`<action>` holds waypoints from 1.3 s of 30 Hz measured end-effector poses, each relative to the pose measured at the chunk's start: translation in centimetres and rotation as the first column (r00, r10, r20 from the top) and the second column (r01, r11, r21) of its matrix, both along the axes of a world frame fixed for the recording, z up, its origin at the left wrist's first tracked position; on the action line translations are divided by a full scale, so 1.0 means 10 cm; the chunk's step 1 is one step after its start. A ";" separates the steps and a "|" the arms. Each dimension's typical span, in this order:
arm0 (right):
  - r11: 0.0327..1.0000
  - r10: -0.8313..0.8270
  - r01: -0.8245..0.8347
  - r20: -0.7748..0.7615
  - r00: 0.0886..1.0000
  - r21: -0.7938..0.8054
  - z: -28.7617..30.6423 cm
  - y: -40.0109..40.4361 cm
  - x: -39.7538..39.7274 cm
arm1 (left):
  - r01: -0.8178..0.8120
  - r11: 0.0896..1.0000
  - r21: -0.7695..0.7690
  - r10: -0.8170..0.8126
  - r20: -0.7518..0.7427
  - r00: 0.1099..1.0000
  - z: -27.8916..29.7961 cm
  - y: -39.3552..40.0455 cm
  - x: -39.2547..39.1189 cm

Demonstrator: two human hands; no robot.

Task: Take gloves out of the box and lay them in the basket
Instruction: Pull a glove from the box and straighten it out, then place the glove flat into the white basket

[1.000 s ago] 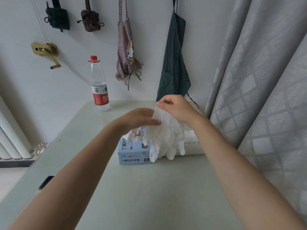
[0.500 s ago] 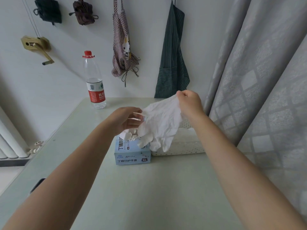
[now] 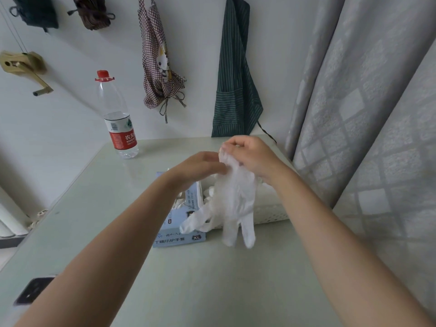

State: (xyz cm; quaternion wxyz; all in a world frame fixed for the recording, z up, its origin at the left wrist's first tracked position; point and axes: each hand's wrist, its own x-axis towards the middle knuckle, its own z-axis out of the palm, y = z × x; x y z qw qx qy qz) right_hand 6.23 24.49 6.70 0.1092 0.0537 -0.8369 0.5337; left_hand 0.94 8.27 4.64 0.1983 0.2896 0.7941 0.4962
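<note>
A white glove (image 3: 232, 201) hangs fingers-down in mid-air over the seam between the box and the basket. My right hand (image 3: 250, 154) pinches its cuff at the top. My left hand (image 3: 200, 168) is against the cuff's left side with fingers extended; the glove hides its fingertips. The light blue glove box (image 3: 181, 237), marked XL, sits below my left wrist with more white gloves showing in its opening. The white perforated basket (image 3: 271, 213) stands right of the box, partly hidden by the glove and my right forearm.
A water bottle (image 3: 118, 119) with a red cap stands at the table's back left. A dark phone (image 3: 33, 291) lies at the near left edge. Aprons hang on the wall behind, and a grey curtain (image 3: 368, 119) borders the table's right side.
The glove, stretched sideways between both hands half a second ago, now hangs straight down. My right hand has moved left toward my left hand, and the two meet at the cuff.
</note>
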 end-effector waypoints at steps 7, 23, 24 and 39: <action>0.902 -0.283 0.276 0.030 0.959 -0.331 -0.02 0.08 -0.09 | -0.090 0.991 0.103 0.062 0.250 0.966 -0.22 -0.26 -0.05; 0.918 -0.381 0.396 0.213 0.900 -0.030 -0.73 0.55 -0.17 | -0.387 0.842 -0.375 0.286 -0.298 0.911 -0.27 0.18 -0.50; 0.912 -0.409 0.409 0.177 0.895 0.037 -0.78 0.64 -0.17 | -0.397 0.836 -0.378 0.268 -0.350 0.897 -0.33 0.25 -0.49; 0.349 -0.491 0.385 -0.183 0.852 0.854 -0.93 1.02 -0.07 | -0.115 0.755 -0.646 -0.185 -0.378 0.907 -0.55 0.58 -0.16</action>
